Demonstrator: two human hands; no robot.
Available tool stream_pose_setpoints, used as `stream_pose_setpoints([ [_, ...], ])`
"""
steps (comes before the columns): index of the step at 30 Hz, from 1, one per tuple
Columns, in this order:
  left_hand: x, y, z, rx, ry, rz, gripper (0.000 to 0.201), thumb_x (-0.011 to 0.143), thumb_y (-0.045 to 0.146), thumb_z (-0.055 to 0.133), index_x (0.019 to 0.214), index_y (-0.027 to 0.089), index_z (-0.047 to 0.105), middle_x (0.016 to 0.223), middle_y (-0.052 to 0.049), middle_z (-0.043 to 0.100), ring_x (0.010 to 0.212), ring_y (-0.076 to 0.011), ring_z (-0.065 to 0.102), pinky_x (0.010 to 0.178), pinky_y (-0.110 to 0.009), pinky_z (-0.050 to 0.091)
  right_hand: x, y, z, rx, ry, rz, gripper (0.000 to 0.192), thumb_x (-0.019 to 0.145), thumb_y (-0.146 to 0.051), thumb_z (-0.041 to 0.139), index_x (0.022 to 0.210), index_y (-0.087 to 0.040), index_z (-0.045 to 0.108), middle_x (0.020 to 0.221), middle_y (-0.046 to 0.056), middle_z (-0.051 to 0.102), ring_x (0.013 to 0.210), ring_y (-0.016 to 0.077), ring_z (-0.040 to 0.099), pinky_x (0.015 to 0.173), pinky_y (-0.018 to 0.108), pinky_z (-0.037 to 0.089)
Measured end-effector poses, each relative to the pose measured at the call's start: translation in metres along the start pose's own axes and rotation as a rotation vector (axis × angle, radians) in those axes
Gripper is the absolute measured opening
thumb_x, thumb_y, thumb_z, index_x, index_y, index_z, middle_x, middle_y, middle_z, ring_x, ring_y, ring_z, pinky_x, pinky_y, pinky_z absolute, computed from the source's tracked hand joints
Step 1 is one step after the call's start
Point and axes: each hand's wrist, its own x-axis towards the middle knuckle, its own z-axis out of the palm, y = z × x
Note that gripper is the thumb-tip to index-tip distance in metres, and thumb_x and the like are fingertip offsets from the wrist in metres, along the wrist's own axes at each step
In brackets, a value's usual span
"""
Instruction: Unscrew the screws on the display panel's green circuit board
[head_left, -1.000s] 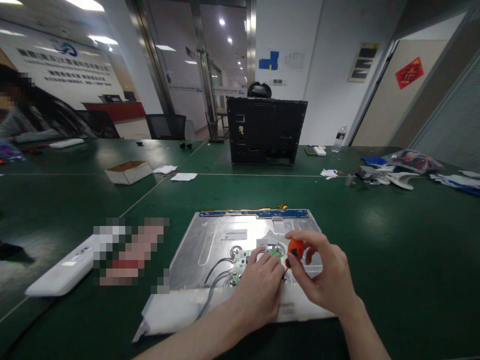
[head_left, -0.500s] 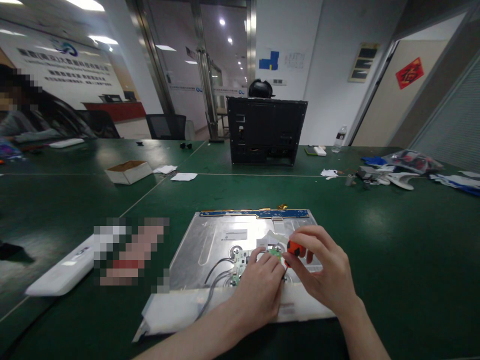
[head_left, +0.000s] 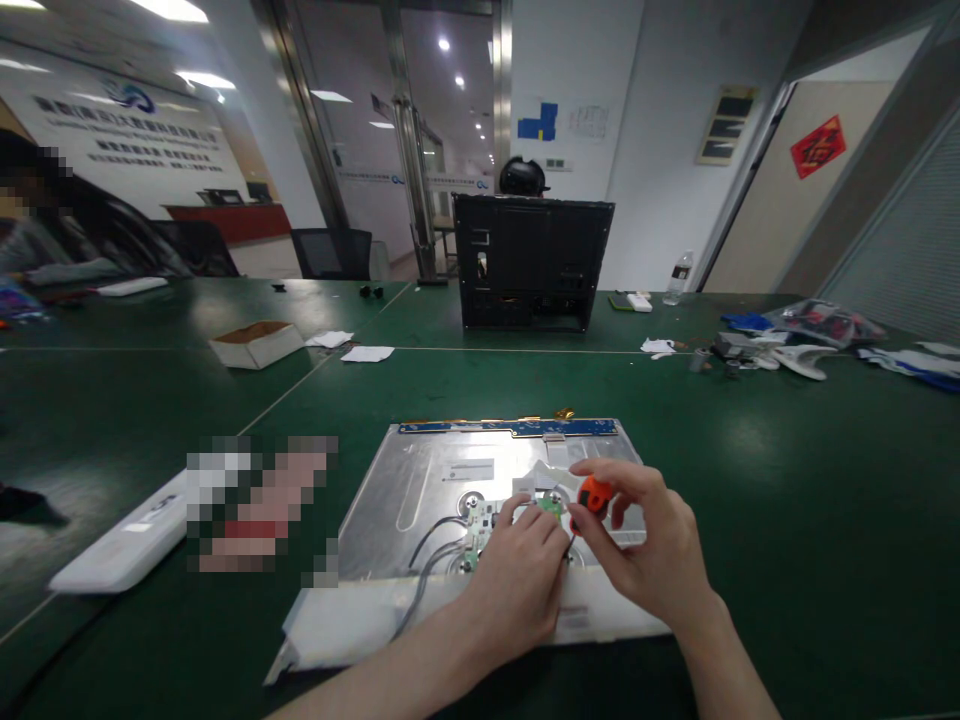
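left hand (head_left: pixel 517 585): palm down, fingers curled, fingertips pressing low; right hand (head_left: pixel 645 555): thumb and fingers pinched closed, raised just beside left; both forearms bare, angling in from bottom edge

Panel (head_left: pixel 420 480) — bare sheet metal, brushed and dully reflective, with a white paper label; its near edge is white matt plastic. Board (head_left: pixel 480 522) — pale, matt circuit laminate with thin grey plastic-sheathed wires. Screwdriver (head_left: pixel 595 493) — glossy orange plastic handle, held in the right hand (head_left: pixel 645 560). Table (head_left: pixel 787 500) — dark green mat, smooth, with a soft sheen. Box (head_left: pixel 256 342) — matt white cardboard, brown inside. Case (head_left: pixel 532 262) — black matt metal.
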Motion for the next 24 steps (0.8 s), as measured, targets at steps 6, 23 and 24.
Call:
stream_pose_setpoints([
  [6, 0.0002, 0.0007, -0.0001, 0.001, -0.004, 0.006, 0.023, 0.084, 0.017, 0.05, 0.105, 0.02, 0.06, 0.103, -0.008, 0.065, 0.1, -0.0252, 0.057, 0.105, -0.049, 0.031, 0.0006, -0.0006, -0.0011, -0.004, -0.015, -0.016, 0.034, 0.085, -0.014, 0.06, 0.115, -0.02, 0.047, 0.103, 0.007, 0.067, 0.058, 0.0091, 0.055, 0.052, 0.022, 0.048],
  [23, 0.0009, 0.0029, -0.0039, -0.009, -0.011, -0.015, 0.019, 0.082, 0.017, 0.051, 0.099, 0.02, 0.059, 0.1, -0.007, 0.064, 0.1, -0.0245, 0.057, 0.105, -0.048, 0.031, 0.0028, 0.0009, -0.0026, 0.021, -0.018, -0.058, 0.024, 0.086, -0.013, 0.06, 0.107, -0.021, 0.05, 0.096, 0.004, 0.061, 0.062, 0.0095, 0.054, 0.05, 0.022, 0.046],
  [24, 0.0009, 0.0029, -0.004, -0.006, -0.012, -0.013, 0.02, 0.082, 0.017, 0.051, 0.1, 0.02, 0.059, 0.1, -0.007, 0.064, 0.1, -0.0248, 0.057, 0.105, -0.048, 0.031, 0.0023, 0.0006, -0.0025, 0.02, -0.022, -0.051, 0.026, 0.086, -0.013, 0.059, 0.108, -0.021, 0.05, 0.096, 0.004, 0.062, 0.061, 0.0095, 0.054, 0.05, 0.022, 0.046],
])
